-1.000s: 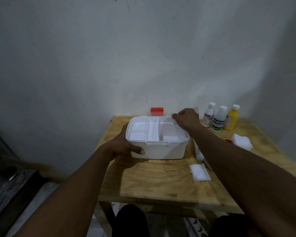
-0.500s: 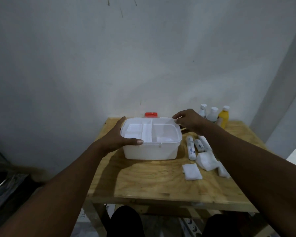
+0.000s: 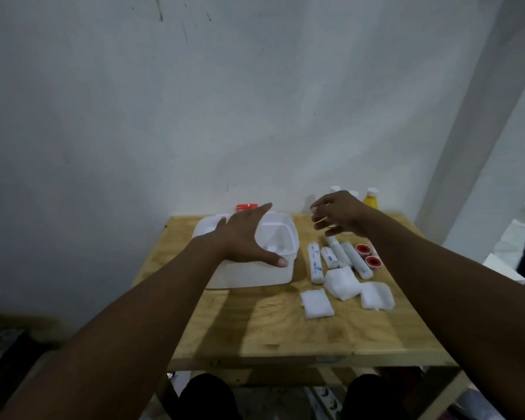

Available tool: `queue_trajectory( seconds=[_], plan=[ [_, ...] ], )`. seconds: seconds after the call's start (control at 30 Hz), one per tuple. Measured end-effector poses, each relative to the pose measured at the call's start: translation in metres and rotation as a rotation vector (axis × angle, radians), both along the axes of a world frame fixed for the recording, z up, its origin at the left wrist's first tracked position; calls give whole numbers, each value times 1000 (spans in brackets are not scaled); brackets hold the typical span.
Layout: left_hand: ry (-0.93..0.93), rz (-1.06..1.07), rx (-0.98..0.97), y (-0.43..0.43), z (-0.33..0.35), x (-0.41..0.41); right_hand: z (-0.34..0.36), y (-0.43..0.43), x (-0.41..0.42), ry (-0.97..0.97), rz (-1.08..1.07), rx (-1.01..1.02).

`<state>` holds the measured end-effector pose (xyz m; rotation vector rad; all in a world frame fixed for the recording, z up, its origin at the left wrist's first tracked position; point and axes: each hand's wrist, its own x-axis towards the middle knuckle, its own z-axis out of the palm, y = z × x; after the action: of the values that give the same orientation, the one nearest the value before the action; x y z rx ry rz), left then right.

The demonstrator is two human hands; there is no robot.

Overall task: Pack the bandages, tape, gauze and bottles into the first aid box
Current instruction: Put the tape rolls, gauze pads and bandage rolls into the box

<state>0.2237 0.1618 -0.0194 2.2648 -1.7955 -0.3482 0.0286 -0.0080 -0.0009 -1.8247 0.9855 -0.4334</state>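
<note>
Your left grip [image 3: 243,237] is spread flat over the open first aid box [image 3: 255,275], thumb at its front rim, clasping nothing. Your right grip [image 3: 337,215] hovers loosely curled, with nothing seen in it, above the bandage rolls [image 3: 315,263] just right of the box. Gauze pads [image 3: 341,281] and tape rolls [image 3: 367,256] lie beside them on the counter [image 3: 285,328]. That grip mostly hides the bottles [image 3: 371,200], and the box's inside is blurred.

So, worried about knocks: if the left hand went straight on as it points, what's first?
Probably the wall: the left hand is over the first aid box, pointing past its far rim; depth unclear.
</note>
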Motion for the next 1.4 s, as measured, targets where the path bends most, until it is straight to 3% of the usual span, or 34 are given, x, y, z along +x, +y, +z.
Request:
queue_trajectory(
  seconds=[0.47,0.67,0.83,1.03,1.4],
  plan=[
    [-129,-30,22,-36,-9,-30,-21,-29,-65,186,-274,-237],
    [-155,-26,-41,-33,-22,-33,-37,-32,-66,329,-262,-410],
    [-154,-25,-47,-33,-23,-31,-54,-33,-69,435,-190,-354],
    [-142,-9,-94,-32,-23,-33,-56,-30,-61,439,-168,-394],
    [-151,13,-4,-30,-15,-37,-54,-29,-62,457,-140,-393]
  ],
)
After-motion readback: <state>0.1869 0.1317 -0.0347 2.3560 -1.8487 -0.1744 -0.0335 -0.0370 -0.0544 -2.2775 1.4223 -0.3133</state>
